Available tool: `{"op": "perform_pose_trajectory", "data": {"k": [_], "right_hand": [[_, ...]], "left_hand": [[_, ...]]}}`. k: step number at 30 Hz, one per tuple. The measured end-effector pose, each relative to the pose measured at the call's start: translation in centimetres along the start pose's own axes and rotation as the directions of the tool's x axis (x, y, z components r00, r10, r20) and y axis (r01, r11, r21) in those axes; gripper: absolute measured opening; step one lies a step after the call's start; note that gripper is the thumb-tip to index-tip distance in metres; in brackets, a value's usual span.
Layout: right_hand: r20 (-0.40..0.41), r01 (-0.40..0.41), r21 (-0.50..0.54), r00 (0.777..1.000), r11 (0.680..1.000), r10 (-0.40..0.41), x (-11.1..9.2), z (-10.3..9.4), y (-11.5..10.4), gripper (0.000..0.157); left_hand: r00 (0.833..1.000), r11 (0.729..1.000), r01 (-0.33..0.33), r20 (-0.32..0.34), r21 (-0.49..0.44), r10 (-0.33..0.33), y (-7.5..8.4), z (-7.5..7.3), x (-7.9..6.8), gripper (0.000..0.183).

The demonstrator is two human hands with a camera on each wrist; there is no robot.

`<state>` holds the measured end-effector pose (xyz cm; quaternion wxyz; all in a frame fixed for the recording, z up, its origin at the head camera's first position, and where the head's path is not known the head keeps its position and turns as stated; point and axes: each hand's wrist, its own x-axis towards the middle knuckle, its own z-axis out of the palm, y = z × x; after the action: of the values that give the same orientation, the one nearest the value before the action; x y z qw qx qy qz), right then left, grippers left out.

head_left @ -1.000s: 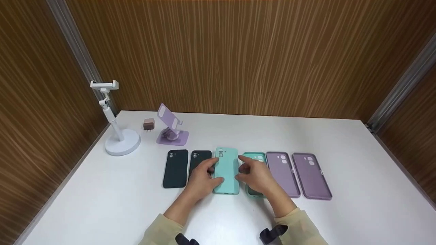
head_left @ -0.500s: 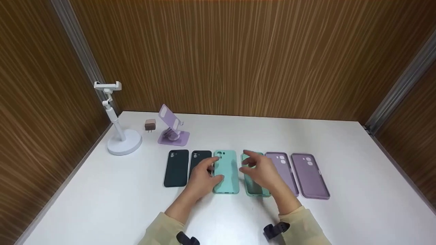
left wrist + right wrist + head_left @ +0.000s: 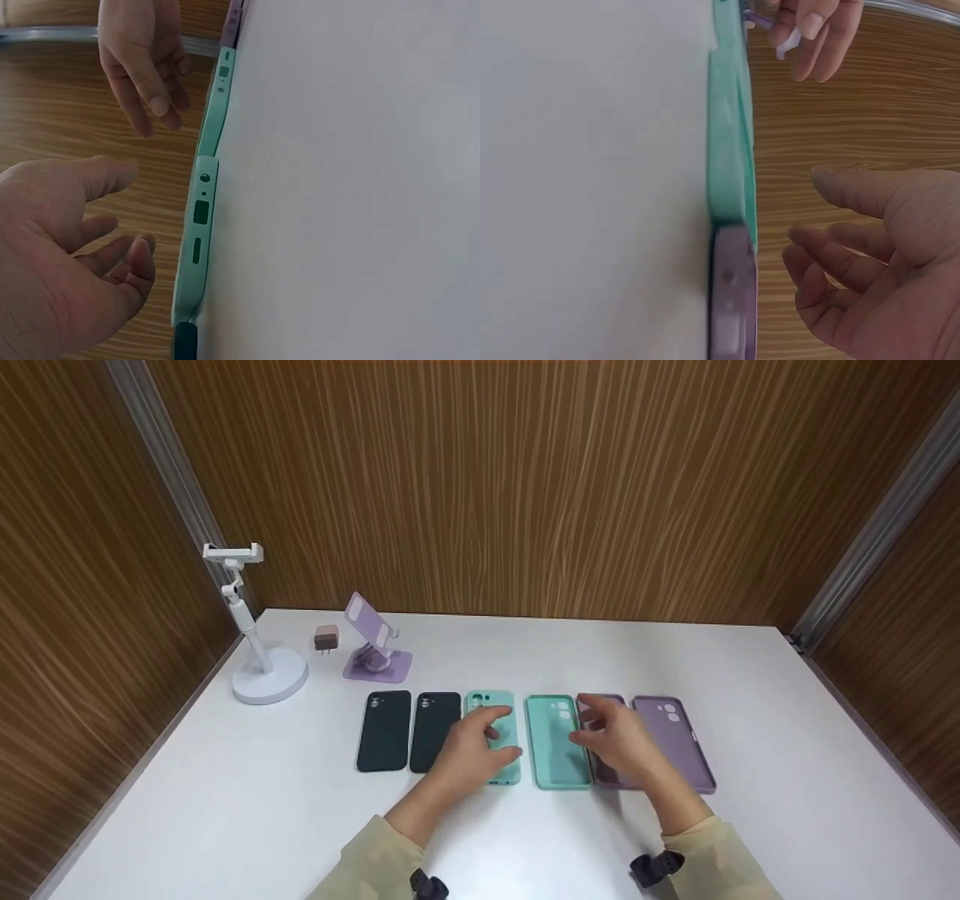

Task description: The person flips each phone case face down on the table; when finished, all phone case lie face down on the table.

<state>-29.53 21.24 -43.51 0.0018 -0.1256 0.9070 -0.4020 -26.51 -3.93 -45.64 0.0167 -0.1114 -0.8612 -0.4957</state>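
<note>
My left hand [image 3: 471, 746] hovers over a teal phone case [image 3: 508, 772] lying back up, thumb and fingers apart. A gap shows between that hand [image 3: 67, 255] and the case's edge [image 3: 196, 240] in the left wrist view. To the right lies a second teal phone case [image 3: 551, 750], its hollow side up. My right hand [image 3: 621, 739] is held over a purple phone case [image 3: 606, 775], partly hiding it. Nothing is between its loosely bent fingers in the right wrist view. Another purple case [image 3: 679, 742] ends the row on the right.
Two dark phone cases [image 3: 384, 735] lie side by side at the row's left. Behind them stand a purple phone stand [image 3: 375, 641], a small charger plug [image 3: 326, 637] and a tall white phone stand [image 3: 270, 675]. Wood-grain panels [image 3: 480, 495] enclose the white table [image 3: 225, 810].
My right hand has moved right, from beside the back-up teal case to over the purple one, uncovering the hollow teal case. My left hand has come off its teal case and shifted slightly right.
</note>
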Motion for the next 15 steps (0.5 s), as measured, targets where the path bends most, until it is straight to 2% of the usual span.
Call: {"op": "perform_pose_trajectory", "data": {"k": [5,8,15], "right_hand": [[0.051,-0.013,0.009,0.999,1.0,0.013,-0.5,-0.4,1.1,0.069],[0.07,-0.008,0.003,0.998,1.0,0.008,-0.7,-0.5,1.4,0.07],[0.071,0.0,0.029,0.998,1.0,-0.002,-1.2,-0.4,1.8,0.069]], "left_hand": [[0.997,1.0,0.013,0.076,0.016,-0.014,0.8,1.5,0.6,0.063],[0.993,1.0,-0.001,0.118,0.028,-0.002,1.2,2.2,0.8,0.066],[0.985,0.997,-0.035,0.172,0.061,0.024,1.2,2.9,0.8,0.067]]}}
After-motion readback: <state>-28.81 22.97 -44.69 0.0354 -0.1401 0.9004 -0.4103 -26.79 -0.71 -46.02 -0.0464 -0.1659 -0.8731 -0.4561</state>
